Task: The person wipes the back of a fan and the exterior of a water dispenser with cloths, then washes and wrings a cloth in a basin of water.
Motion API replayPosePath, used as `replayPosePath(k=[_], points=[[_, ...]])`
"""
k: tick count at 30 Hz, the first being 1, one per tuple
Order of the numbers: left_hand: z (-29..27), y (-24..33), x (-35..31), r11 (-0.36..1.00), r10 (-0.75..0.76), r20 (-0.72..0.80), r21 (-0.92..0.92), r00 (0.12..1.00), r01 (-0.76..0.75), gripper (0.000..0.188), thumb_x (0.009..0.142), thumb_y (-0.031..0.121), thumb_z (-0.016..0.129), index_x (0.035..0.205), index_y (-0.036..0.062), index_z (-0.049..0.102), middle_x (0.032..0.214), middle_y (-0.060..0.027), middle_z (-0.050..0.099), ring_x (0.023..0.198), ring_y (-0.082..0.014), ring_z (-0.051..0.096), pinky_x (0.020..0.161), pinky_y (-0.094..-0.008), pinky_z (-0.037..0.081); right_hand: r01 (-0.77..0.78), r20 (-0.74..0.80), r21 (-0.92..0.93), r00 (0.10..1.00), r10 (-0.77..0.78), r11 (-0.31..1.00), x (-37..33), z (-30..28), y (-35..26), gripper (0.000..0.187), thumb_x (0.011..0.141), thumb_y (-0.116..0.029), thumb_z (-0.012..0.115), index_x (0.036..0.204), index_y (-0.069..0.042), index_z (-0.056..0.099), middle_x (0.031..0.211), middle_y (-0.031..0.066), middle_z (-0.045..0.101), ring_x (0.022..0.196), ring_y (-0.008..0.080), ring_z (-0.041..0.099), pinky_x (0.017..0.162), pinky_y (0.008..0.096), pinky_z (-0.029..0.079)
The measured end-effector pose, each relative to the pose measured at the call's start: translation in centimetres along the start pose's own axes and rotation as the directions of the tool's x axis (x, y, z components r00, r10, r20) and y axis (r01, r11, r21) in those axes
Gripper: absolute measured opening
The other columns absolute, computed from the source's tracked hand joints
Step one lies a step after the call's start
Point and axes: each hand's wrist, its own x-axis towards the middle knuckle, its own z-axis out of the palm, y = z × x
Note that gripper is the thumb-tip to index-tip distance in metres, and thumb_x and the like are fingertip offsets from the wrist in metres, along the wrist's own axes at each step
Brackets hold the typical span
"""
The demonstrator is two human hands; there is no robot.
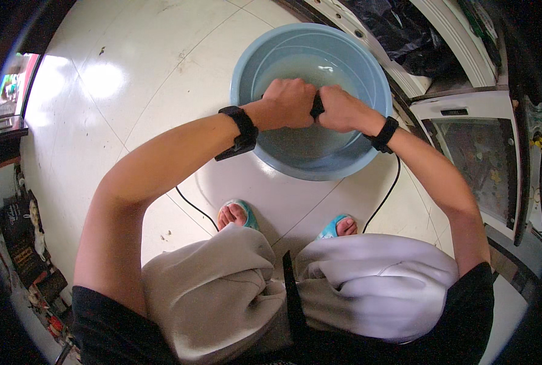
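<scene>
A round blue plastic basin stands on the floor before me, with cloudy water in its bottom. Above the water my left hand is closed in a fist, knuckles up. Right beside it, my right hand is closed too, the two fists almost touching. Between them shows a short piece of black cloth, gripped by both; most of it is hidden inside my fingers. Each wrist wears a black band, the left one carrying a box-like unit.
Glossy pale floor tiles surround the basin. At the right stand a white-framed cabinet door and a black plastic bag. Thin black cables hang from my wrists. My feet in light-blue slippers are below the basin.
</scene>
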Motion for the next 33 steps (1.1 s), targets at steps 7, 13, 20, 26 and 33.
replayPosePath(k=[7, 13, 20, 26, 33], points=[[-0.2, 0.9, -0.6, 0.999, -0.036, 0.070, 0.008, 0.997, 0.036, 0.040, 0.070, 0.039, 0.065, 0.085, 0.0023, 0.069, 0.085, -0.0214, 0.068, 0.082, -0.0373, 0.067, 0.074, -0.0470, 0.055, 0.025, -0.023, -0.031, 0.999, -0.026, 0.999, -0.5, 1.3, -0.2, 0.020, 0.064, -0.006, 0.054, 0.069, 0.012, 0.059, 0.071, 0.0340, 0.058, 0.074, 0.0452, 0.063, 0.068, 0.0478, 0.052], [0.0, 0.5, -0.5, 0.999, -0.041, 0.076, -0.001, 0.996, 0.042, 0.042, 0.071, 0.041, 0.064, 0.088, 0.0026, 0.069, 0.088, -0.0222, 0.068, 0.084, -0.0372, 0.067, 0.077, -0.0470, 0.054, 0.032, -0.046, -0.082, 0.998, -0.036, 0.996, -0.7, 1.0, -0.6, 0.022, 0.065, -0.007, 0.053, 0.071, 0.014, 0.058, 0.073, 0.0346, 0.059, 0.076, 0.0466, 0.062, 0.071, 0.0487, 0.053], [0.2, 0.2, 0.2, 0.998, -0.062, 0.090, 0.033, 0.994, 0.059, 0.039, 0.071, 0.038, 0.063, 0.089, 0.0036, 0.070, 0.090, -0.0211, 0.068, 0.086, -0.0367, 0.067, 0.078, -0.0476, 0.053, 0.047, -0.032, -0.157, 0.998, -0.053, 0.986, -0.2, 1.2, 0.1, 0.022, 0.070, -0.010, 0.054, 0.077, 0.010, 0.059, 0.080, 0.0337, 0.061, 0.079, 0.0471, 0.062, 0.073, 0.0496, 0.053], [0.9, -0.5, 0.8, 0.996, -0.036, 0.008, 0.087, 0.999, 0.035, 0.036, 0.072, 0.035, 0.063, 0.089, 0.0043, 0.070, 0.091, -0.0202, 0.068, 0.088, -0.0363, 0.067, 0.078, -0.0464, 0.054, 0.029, -0.083, -0.131, 0.996, -0.040, 0.991, 0.4, 1.3, 0.2, 0.022, 0.072, -0.014, 0.059, 0.076, 0.008, 0.059, 0.080, 0.0320, 0.062, 0.079, 0.0460, 0.063, 0.071, 0.0498, 0.053], [0.5, -1.1, 1.6, 0.997, -0.018, 0.030, 0.072, 0.999, 0.015, 0.042, 0.070, 0.041, 0.065, 0.090, 0.0047, 0.070, 0.090, -0.0197, 0.068, 0.087, -0.0367, 0.067, 0.077, -0.0466, 0.054, 0.089, -0.067, -0.105, 0.993, -0.096, 0.991, 1.6, 1.1, 1.7, 0.026, 0.071, -0.016, 0.063, 0.085, 0.006, 0.062, 0.077, 0.0294, 0.062, 0.079, 0.0440, 0.063, 0.070, 0.0489, 0.052]])
